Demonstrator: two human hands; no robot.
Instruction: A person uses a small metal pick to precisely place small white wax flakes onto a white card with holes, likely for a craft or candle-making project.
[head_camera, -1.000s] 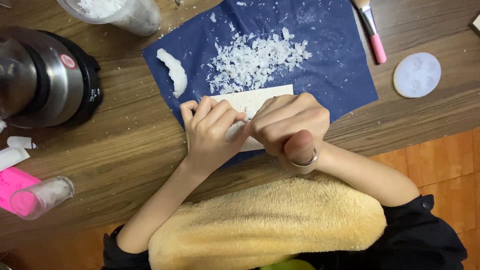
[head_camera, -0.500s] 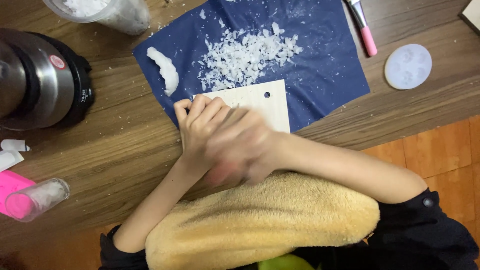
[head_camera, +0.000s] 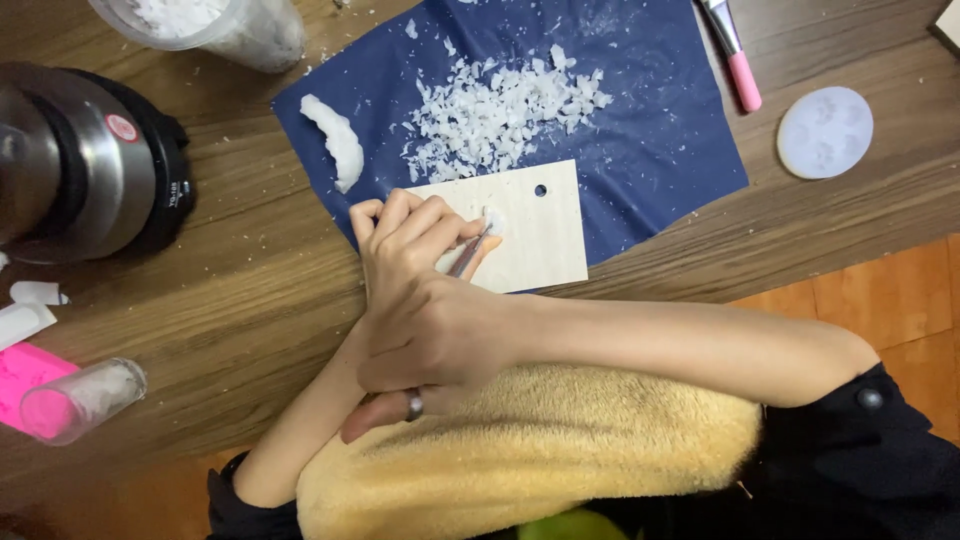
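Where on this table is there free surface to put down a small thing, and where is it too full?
Bare wood lies between the steel appliance and the blue sheet, and along the table edge below the round white mould. The blue sheet's right part is mostly free. It is crowded around the white flakes, the small board and both hands.

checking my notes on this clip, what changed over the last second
The right hand pulled back from the small wooden board toward the body and now lies across the left wrist, uncovering more of the board. The left hand stayed on the board, its fingers pinching a small white lump with a thin metal tool beside it. The white flakes, blue sheet and curved white piece lie as before.
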